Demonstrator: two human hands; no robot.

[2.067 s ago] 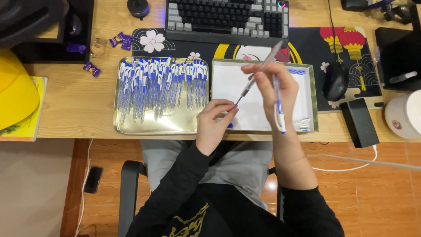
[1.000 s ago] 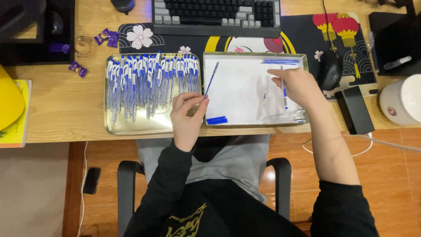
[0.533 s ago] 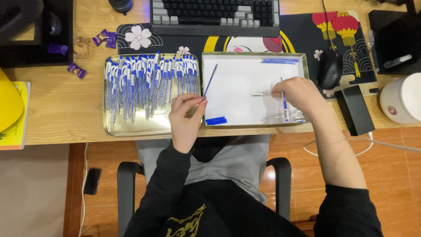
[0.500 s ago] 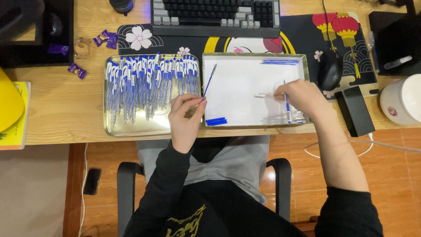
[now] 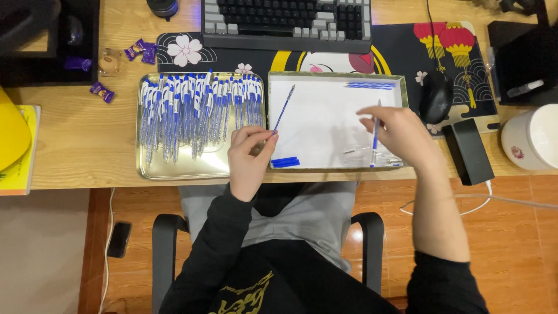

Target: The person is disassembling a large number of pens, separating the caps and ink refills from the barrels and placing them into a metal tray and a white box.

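From the head view, my left hand [image 5: 249,156] pinches the near end of a thin blue refill [image 5: 284,109], slanting out over the white-lined tray [image 5: 325,78]; it's light and bendy, so I grip low and gently. My right hand [image 5: 398,135] closes round a slim pen barrel [image 5: 375,132], upright above the tray's near right corner; slick plastic, held mid-length.

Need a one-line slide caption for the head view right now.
Left hand holds a thin blue refill; right hand holds a blue pen part over the white tray.
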